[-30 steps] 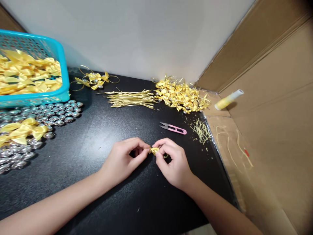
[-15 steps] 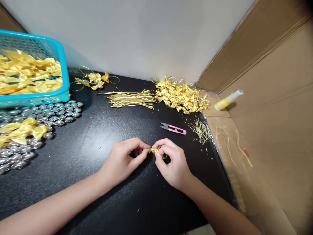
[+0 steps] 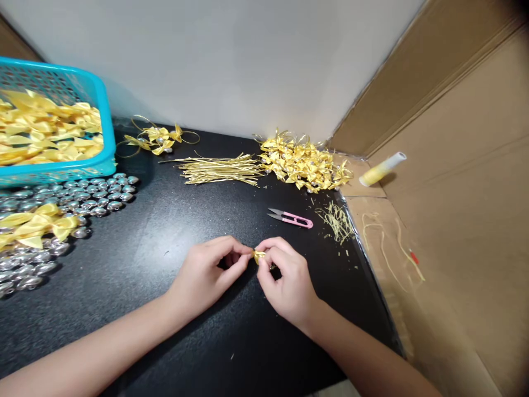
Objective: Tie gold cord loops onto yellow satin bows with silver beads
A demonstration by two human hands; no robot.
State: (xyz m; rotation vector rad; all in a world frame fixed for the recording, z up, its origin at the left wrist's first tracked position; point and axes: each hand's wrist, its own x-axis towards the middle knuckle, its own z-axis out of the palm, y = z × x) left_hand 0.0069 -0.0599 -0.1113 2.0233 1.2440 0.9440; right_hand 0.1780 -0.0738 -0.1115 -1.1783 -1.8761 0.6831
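Between my fingertips, low over the middle of the black table (image 3: pixel 165 264), is a small yellow ribbon bow (image 3: pixel 258 256), mostly hidden by the fingers. My left hand (image 3: pixel 217 267) pinches its left end between thumb and forefinger. From the other side, my right hand (image 3: pixel 286 278) pinches the bow with thumb and fingers. Just beyond the hands lie pink thread snips (image 3: pixel 291 218), blades pointing left. Farther back is a bundle of gold cords (image 3: pixel 221 170), with a heap of finished yellow bows (image 3: pixel 301 162) on its right.
A blue basket (image 3: pixel 109 127) of yellow bows stands at the left. Silver beads (image 3: pixel 99 198) and loose bows (image 3: pixel 39 226) lie before it. Looped bows (image 3: pixel 159 137) rest at the back. Thread scraps (image 3: pixel 339 222) lie right, near a cardboard wall (image 3: pixel 454 138) and a yellow-white roll (image 3: pixel 382 170).
My right hand has shifted slightly left, closer to my left fingertips, and less of the bow shows. The whole view has moved a little.
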